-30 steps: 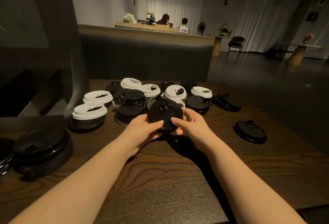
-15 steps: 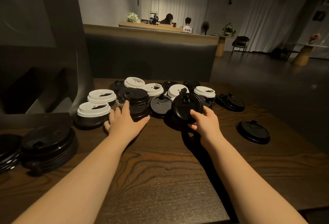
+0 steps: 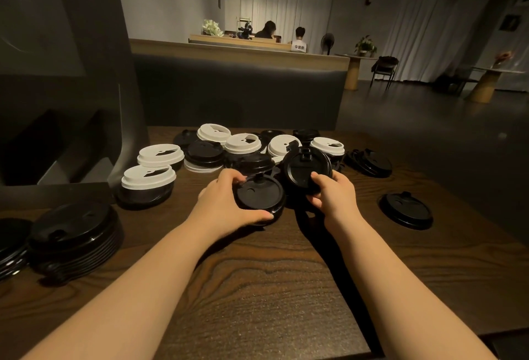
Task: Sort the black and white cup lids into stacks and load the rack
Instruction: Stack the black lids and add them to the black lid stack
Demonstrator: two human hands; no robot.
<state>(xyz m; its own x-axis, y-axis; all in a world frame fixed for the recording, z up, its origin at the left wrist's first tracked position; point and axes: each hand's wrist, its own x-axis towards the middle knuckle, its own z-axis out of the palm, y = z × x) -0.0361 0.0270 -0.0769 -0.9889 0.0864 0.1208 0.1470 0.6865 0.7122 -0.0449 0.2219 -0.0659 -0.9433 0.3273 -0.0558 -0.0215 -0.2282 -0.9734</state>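
Note:
My left hand (image 3: 226, 202) grips a black lid (image 3: 259, 196) lying flat on the wooden table (image 3: 257, 288), thumb at its near rim, fingers at its far rim. My right hand (image 3: 333, 196) holds a second black lid (image 3: 306, 166) tilted up on edge, just right of the first. Behind them lies a jumble of black and white lids (image 3: 243, 147). Two white lids (image 3: 147, 176) top black ones at the left. A tall stack of black lids (image 3: 71, 233) stands near the left edge.
A dark rack or stand (image 3: 71, 79) rises at the left. A single black lid (image 3: 406, 210) lies to the right, and a small black pile (image 3: 369, 162) sits behind it. A padded bench back (image 3: 237, 93) runs beyond the table. People sit far off.
My left hand left the black pile in the heap and closed on a flat black lid nearer me. My right hand kept its tilted black lid, drawing it slightly closer.

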